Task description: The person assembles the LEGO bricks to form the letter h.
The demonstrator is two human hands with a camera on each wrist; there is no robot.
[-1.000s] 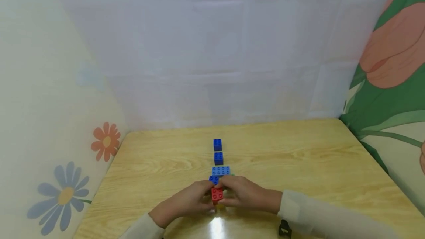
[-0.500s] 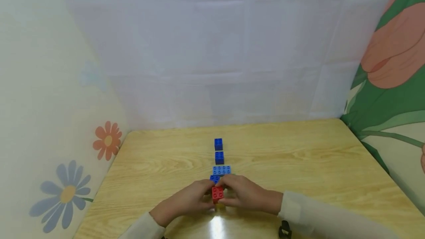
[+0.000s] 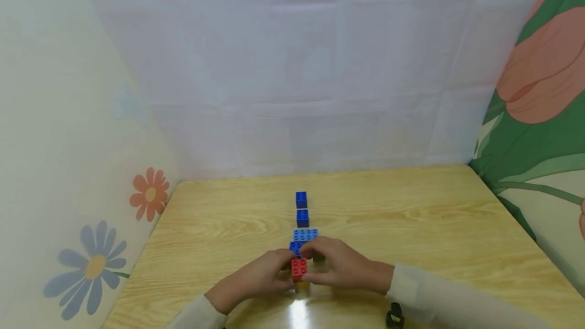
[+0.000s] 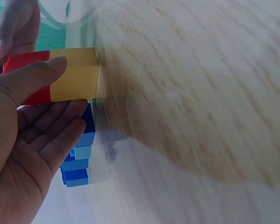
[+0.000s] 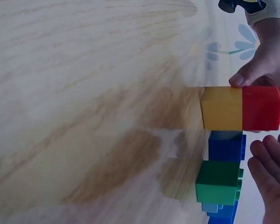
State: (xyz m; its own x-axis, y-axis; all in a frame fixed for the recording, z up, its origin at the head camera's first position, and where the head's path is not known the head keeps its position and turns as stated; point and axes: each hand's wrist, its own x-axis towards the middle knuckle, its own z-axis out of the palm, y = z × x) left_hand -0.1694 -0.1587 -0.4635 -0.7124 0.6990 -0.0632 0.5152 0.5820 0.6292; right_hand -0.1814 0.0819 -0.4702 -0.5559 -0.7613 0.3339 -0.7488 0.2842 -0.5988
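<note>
Red block (image 3: pixel 299 266) sits on a yellow block (image 4: pixel 79 74) on the table (image 3: pixel 205 217) between the hands; from the head view the yellow is mostly hidden, and the right hand (image 3: pixel 340 266) covers most of a green block (image 5: pixel 218 182). The left hand (image 3: pixel 265 271) grips the stack, thumb across both colours, its far-side finger contact hard to make out. The right hand is loosely spread beside the red, but whether its thumb touches cannot be told.

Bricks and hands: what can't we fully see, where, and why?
Right wrist view: light blue brick, mostly behind the green brick.
Head view: yellow brick, mostly under the red brick; green brick, mostly behind the right hand.
Left wrist view: left hand, cut off by the left edge.
</note>
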